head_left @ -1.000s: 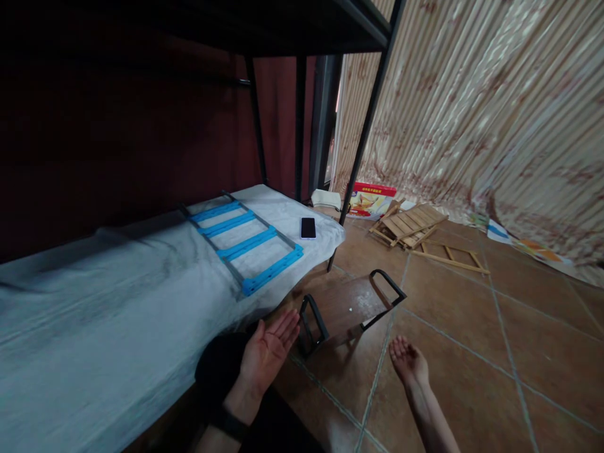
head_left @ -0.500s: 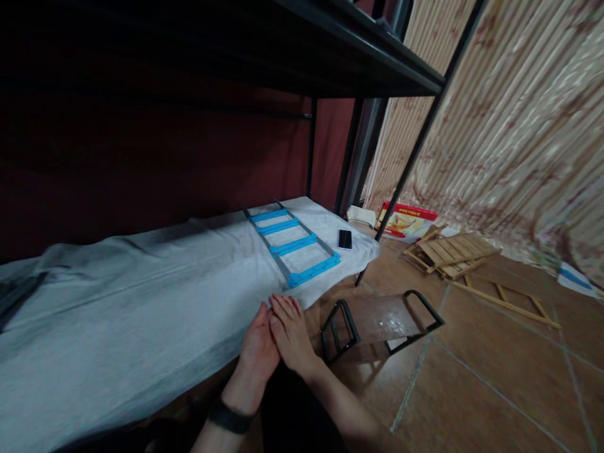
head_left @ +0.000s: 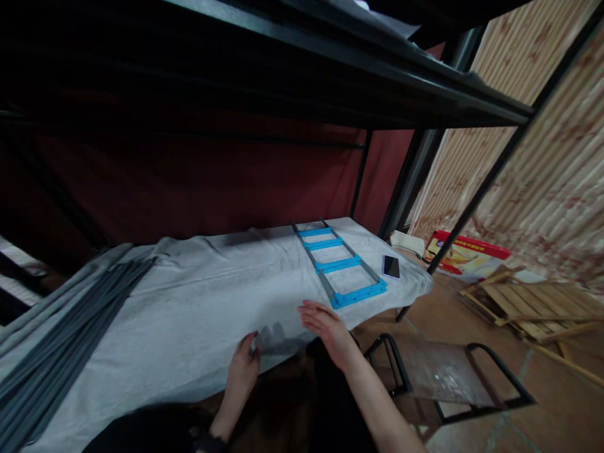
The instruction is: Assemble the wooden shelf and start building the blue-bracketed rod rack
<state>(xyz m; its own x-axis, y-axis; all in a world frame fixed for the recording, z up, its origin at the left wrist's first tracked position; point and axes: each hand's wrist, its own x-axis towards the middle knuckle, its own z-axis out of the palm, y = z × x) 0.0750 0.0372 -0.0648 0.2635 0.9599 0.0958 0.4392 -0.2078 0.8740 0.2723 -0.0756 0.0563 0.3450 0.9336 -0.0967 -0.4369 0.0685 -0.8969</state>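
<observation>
My left hand (head_left: pixel 243 369) hovers by the near edge of the bed's light grey sheet (head_left: pixel 198 314). Its fingers are loosely curled with a gap to the thumb, and I make out no held thing. My right hand (head_left: pixel 326 328) is held out flat, fingers stretched, just in front of a ladder-like frame (head_left: pixel 342 264) with blue crosspieces and grey tubes. That frame lies on the sheet, touched by neither hand. A phone (head_left: pixel 391 266) rests to its right. Several loose grey tubes (head_left: pixel 89 333) lie bundled at the left of the bed.
Low overhead runs the dark upper bunk (head_left: pixel 377 82), with a slanting metal post (head_left: pixel 481 189) at the right. On the tiled floor stand a chair (head_left: pixel 448 374) with black metal arms, folded wooden slat pieces (head_left: pixel 542 308) and a red and yellow box (head_left: pixel 465 255).
My hands, pressed together before, have parted; the left moved left and curled its fingers, the right stays stretched. The view has turned left, bringing the grey tubes into sight.
</observation>
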